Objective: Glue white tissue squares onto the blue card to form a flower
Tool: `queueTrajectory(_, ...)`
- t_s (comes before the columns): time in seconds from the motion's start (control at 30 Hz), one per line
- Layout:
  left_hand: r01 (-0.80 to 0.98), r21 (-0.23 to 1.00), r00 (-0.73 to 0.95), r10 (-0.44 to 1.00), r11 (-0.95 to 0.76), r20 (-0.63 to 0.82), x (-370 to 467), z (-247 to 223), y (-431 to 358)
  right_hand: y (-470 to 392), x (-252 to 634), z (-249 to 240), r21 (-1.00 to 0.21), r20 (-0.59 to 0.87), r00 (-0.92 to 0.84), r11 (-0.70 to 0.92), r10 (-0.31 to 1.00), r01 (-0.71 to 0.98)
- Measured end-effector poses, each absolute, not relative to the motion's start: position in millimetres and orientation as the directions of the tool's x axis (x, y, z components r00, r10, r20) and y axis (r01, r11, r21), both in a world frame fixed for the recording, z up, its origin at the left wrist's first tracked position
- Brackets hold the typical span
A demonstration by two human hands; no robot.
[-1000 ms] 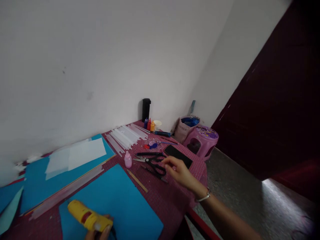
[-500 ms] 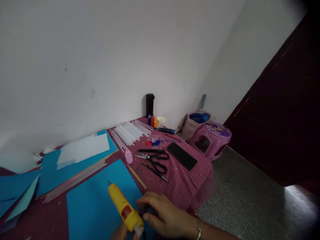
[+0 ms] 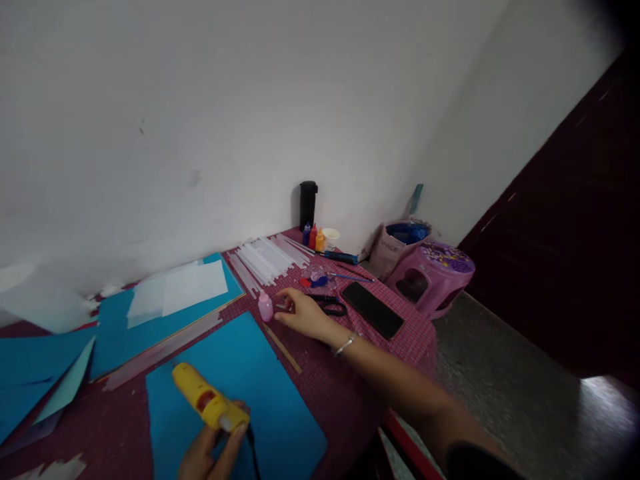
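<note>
My left hand is closed around the back end of a yellow glue gun, whose nozzle points up and left over a blue sheet. A dark cord trails down from the gun. Stretched out across the table, my right hand has its thumb and fingers apart, with nothing between them that I can see. Just left of its fingertips stands a small pink bottle. Scissors lie partly hidden behind the hand. Below it a thin wooden stick rests beside the blue sheet's edge.
White strips lie farther back. Paint bottles, a black flask and a white cup stand at the far corner. A phone lies right. Beyond the table are a pink stool and a bag.
My right hand has left the glue gun and reached forward over the scissors towards the pink bottle. My left hand has moved left with the gun, now tilted flatter.
</note>
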State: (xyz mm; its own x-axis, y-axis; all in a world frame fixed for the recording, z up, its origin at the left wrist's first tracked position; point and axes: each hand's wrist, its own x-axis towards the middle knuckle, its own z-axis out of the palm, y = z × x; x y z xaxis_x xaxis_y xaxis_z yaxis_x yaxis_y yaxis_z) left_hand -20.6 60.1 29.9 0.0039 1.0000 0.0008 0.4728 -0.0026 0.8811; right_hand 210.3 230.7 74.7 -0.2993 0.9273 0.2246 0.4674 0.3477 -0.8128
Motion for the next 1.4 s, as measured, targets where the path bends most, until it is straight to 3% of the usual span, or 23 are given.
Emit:
queueTrajectory(0.17, 0.453, 0.891, -0.065, 0.996, -0.027, 0.064, -40, 8, 65, 268, 185, 64, -0.812, 0.169, -0.367, 0.341, 0.915, 0.475)
queueTrajectory(0.7, 0.538, 0.835, -0.024, 0.988, -0.117, 0.154, -39, 11, 64, 285, 190, 49, -0.955, -0.003, -0.266, 0.076, 0.964, 0.286)
queueTrajectory(1.13, 0.543, 0.834, -0.023, 0.991, -0.098, 0.132, -31, 24, 63, 283, 189, 68, -0.933, 0.074, -0.241, 0.153, 0.968, 0.327)
queueTrajectory(1.4, 0.539, 0.839, -0.025, 0.994, -0.077, 0.107, -30, 24, 63, 276, 188, 67, -0.854, 0.144, -0.243, 0.244, 0.959, 0.460)
